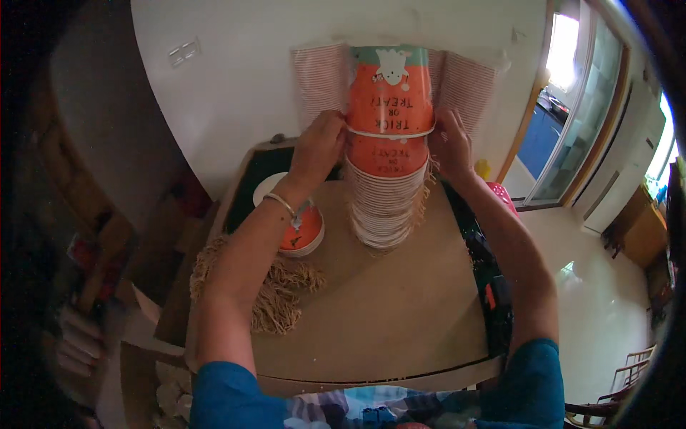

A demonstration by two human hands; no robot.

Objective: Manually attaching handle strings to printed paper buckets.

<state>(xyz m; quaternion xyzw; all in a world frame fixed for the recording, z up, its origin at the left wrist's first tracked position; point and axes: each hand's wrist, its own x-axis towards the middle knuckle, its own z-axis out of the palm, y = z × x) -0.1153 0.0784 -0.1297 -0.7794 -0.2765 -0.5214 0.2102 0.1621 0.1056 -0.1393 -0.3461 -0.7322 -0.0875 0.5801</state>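
Observation:
A tall stack of upside-down paper buckets (386,211) stands on the brown tabletop in front of me, their white rims packed close together. On top sits an orange paper bucket (389,89) with a green band, a white cartoon figure and dark lettering. My left hand (321,143) grips its rim on the left side, fingers closed. At the opposite side my right hand (453,146) closes on the same rim, its fingertips partly hidden. Twine ends (423,196) hang along the stack's right side.
Wrapped stacks of cups or buckets (321,82) lean by the wall. Below my left wrist is an orange bucket (307,236), near a white round piece (268,191). A twine bundle (282,300) lies beside my left forearm. A black-and-red object (491,297) rests at the table's right edge.

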